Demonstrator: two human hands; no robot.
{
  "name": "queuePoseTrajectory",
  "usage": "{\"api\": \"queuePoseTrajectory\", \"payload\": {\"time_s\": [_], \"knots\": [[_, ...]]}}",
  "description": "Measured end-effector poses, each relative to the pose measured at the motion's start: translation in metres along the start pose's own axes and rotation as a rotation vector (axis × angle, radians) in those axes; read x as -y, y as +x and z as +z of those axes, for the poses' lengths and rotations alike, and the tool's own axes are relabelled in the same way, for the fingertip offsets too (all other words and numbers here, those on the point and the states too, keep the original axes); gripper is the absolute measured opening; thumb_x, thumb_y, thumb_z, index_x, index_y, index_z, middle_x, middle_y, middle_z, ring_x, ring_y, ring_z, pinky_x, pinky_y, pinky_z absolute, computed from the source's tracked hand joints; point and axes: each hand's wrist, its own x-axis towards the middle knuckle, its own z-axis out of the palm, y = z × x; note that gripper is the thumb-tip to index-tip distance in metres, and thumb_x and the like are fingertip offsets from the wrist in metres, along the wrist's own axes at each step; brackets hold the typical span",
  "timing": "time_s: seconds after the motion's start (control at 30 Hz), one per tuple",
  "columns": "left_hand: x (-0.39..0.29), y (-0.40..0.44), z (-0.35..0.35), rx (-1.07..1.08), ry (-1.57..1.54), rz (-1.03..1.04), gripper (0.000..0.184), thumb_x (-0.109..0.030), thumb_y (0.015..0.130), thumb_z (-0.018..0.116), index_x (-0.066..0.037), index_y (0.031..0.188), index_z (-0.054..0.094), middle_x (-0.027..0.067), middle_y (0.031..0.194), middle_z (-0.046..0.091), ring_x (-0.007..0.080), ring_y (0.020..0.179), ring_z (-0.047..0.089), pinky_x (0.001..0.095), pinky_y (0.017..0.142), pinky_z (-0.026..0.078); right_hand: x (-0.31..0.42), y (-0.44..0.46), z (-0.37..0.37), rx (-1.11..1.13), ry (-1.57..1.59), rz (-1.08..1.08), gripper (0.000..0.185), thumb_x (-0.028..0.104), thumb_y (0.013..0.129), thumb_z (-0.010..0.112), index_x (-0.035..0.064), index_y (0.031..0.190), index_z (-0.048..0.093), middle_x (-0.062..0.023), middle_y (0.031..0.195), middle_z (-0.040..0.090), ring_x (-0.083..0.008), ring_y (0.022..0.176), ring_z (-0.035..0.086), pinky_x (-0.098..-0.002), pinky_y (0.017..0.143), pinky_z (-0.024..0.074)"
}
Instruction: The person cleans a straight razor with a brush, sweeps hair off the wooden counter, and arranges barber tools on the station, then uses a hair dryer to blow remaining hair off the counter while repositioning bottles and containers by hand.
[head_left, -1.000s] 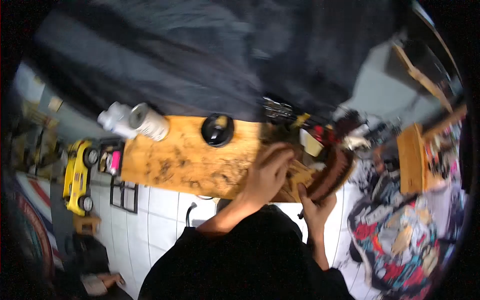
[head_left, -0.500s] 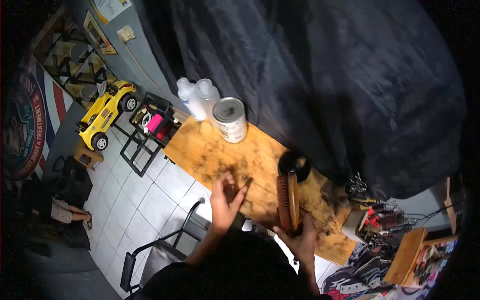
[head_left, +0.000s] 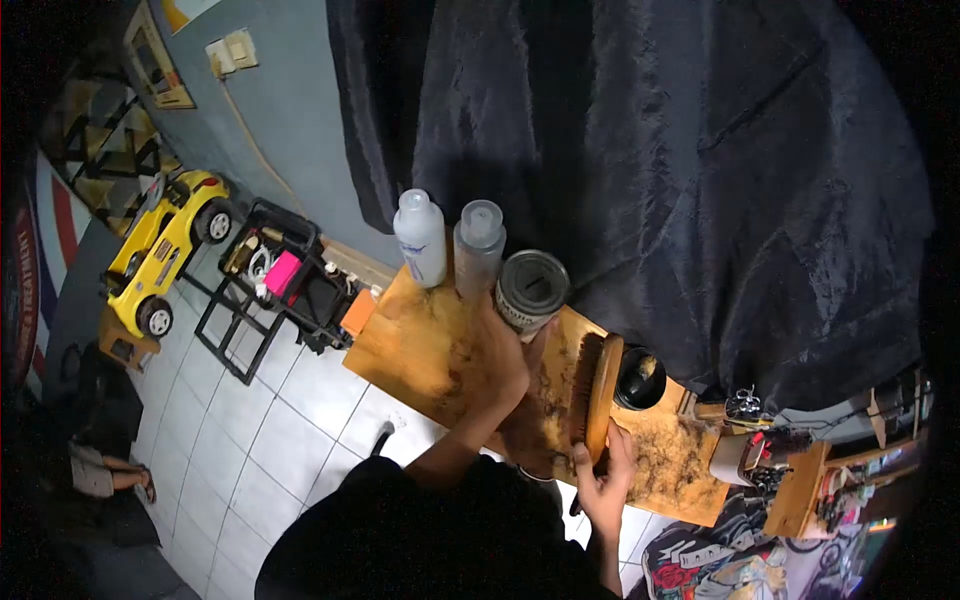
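Observation:
My right hand (head_left: 607, 477) grips the near end of a wooden brush (head_left: 602, 395) with dark bristles, held upright over the table with the bristles facing left. Reaching forward, my left hand (head_left: 510, 358) has its thumb and fingers around the near lower side of a metal can (head_left: 532, 290) with a slot in its lid. The can's base is hidden behind that hand. Just left of the can stand a clear bottle (head_left: 478, 250) and a white bottle (head_left: 420, 240). A black bowl (head_left: 640, 380) sits right of the brush.
Dark hair clippings lie scattered on the wooden table (head_left: 410, 325). Dark cloth (head_left: 620, 180) hangs behind it. At left are a black rack (head_left: 290, 290) and a yellow toy car (head_left: 165, 250). Tools stand in a holder (head_left: 735, 460) at right. Another person's legs (head_left: 120, 470) show far left.
My left hand has gone from above the table's near edge forward to the can and closed around it. My right hand still holds the brush. The camera view has shifted.

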Motion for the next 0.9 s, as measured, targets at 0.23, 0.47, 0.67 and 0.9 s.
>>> {"api": "queuePoseTrajectory", "payload": {"time_s": [0.23, 0.47, 0.67, 0.9], "knots": [[-0.031, 0.001, -0.075, 0.243, 0.232, 0.115, 0.097, -0.039, 0.062, 0.083, 0.003, 0.133, 0.033, 0.0272, 0.126, 0.035, 0.0443, 0.115, 0.038, 0.0547, 0.095, 0.034, 0.022, -0.016, -0.009, -0.007, 0.063, 0.077, 0.044, 0.009, 0.086, 0.062, 0.0001, 0.127, 0.050, -0.0196, 0.101, 0.064, -0.0240, 0.088, 0.063, -0.0338, 0.081, 0.0491], [0.001, -0.019, -0.140, 0.393, 0.138, 0.108, 0.092, -0.033, 0.063, 0.082, 0.005, 0.132, 0.035, 0.0314, 0.131, 0.038, 0.0467, 0.119, 0.042, 0.0511, 0.098, 0.036, 0.047, 0.003, 0.010, 0.399, -0.077, -0.187, 0.053, 0.012, 0.078, 0.070, 0.0018, 0.128, 0.052, -0.0233, 0.117, 0.060, -0.0396, 0.106, 0.059, -0.0368, 0.090, 0.0473], [-0.018, -0.007, -0.161, 0.351, 0.202, 0.116, 0.105, -0.019, 0.052, 0.090, 0.006, 0.135, 0.031, 0.0257, 0.130, 0.045, 0.0381, 0.116, 0.051, 0.0436, 0.096, 0.043, 0.020, 0.046, 0.006, 0.115, -0.309, 0.218, 0.047, 0.020, 0.093, 0.055, 0.0111, 0.138, 0.044, -0.0248, 0.113, 0.061, -0.0265, 0.102, 0.064, -0.0329, 0.078, 0.0498], [-0.018, 0.003, -0.164, 0.362, 0.293, 0.227, 0.086, -0.014, 0.054, 0.080, 0.002, 0.130, 0.042, 0.0220, 0.128, 0.047, 0.0424, 0.118, 0.043, 0.0528, 0.100, 0.033, 0.046, 0.016, 0.020, 0.333, -0.038, -0.148, 0.045, 0.010, 0.087, 0.061, 0.0033, 0.131, 0.051, -0.0217, 0.126, 0.055, -0.0278, 0.115, 0.057, -0.0323, 0.096, 0.0412]]}}
